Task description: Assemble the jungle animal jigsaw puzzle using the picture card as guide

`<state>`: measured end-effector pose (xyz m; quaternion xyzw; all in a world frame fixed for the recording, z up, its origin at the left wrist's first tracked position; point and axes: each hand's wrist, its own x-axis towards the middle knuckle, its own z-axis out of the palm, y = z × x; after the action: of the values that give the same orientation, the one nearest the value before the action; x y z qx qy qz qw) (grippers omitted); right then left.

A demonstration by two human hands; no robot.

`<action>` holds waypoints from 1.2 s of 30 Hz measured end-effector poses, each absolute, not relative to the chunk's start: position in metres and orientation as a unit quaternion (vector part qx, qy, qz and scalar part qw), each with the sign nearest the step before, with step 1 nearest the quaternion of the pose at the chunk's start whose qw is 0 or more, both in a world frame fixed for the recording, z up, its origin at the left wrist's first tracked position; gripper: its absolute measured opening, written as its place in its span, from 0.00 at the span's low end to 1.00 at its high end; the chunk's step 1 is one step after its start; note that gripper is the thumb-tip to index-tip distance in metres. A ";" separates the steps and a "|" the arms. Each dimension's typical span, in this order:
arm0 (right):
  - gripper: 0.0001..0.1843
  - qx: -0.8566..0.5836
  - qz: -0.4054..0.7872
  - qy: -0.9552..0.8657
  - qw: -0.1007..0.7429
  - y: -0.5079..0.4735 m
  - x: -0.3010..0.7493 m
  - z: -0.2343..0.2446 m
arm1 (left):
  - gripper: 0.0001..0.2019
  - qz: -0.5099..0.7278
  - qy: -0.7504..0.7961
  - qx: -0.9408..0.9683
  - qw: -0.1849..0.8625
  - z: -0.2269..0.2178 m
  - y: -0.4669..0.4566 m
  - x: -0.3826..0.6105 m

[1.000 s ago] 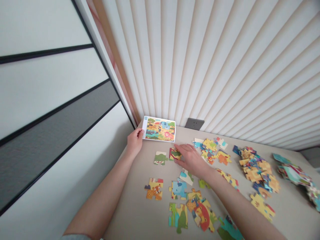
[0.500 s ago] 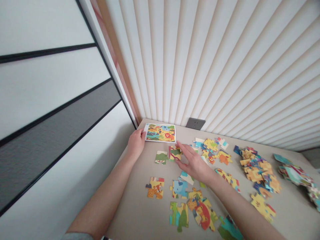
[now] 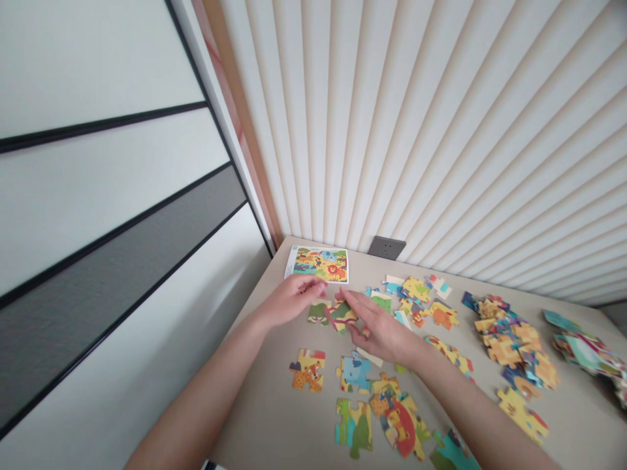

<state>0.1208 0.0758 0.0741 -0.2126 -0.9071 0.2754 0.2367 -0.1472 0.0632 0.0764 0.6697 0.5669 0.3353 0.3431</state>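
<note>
My left hand reaches across the beige table, its fingers stretched out over the top edge of a green-and-white puzzle piece. My right hand grips a red-and-green puzzle piece by its right side, between fingers and thumb, pressed up against the green-and-white one. Just beyond both hands, a colourful picture card lies flat near the wall.
Loose pieces lie near me: a leopard piece, a blue elephant piece, a green one. Heaps of pieces fill the right side. A grey wall socket sits in the ribbed wall. The table's left edge is close.
My left hand let go of the picture card, which now lies flat, and moved right to the green-and-white piece. My right hand drew the red-and-green piece against it.
</note>
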 end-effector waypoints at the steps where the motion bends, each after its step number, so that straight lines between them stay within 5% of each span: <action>1: 0.49 -0.211 0.274 -0.909 0.234 0.075 0.121 0.076 | 0.18 0.325 0.528 0.677 0.396 0.081 0.057 -0.142; 4: 0.50 -0.205 0.267 -0.913 0.230 0.074 0.121 0.079 | 0.20 0.331 0.434 0.616 0.568 0.087 0.042 -0.131; 7: 0.47 -0.207 0.259 -0.915 0.230 0.072 0.120 0.077 | 0.20 0.355 0.442 0.549 0.614 0.084 0.033 -0.128; 15: 0.28 -0.342 0.243 -0.852 0.314 0.048 0.113 0.062 | 0.19 0.417 0.484 0.497 0.587 0.067 0.018 -0.129; 36: 0.19 -0.423 0.432 -0.737 0.304 0.035 0.115 0.063 | 0.14 0.381 0.480 0.538 0.579 0.064 0.012 -0.124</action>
<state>0.1151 0.0355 0.0633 -0.4228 -0.7365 0.4317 0.3040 -0.1242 0.0116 0.0644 0.5377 0.4800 0.3812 0.5789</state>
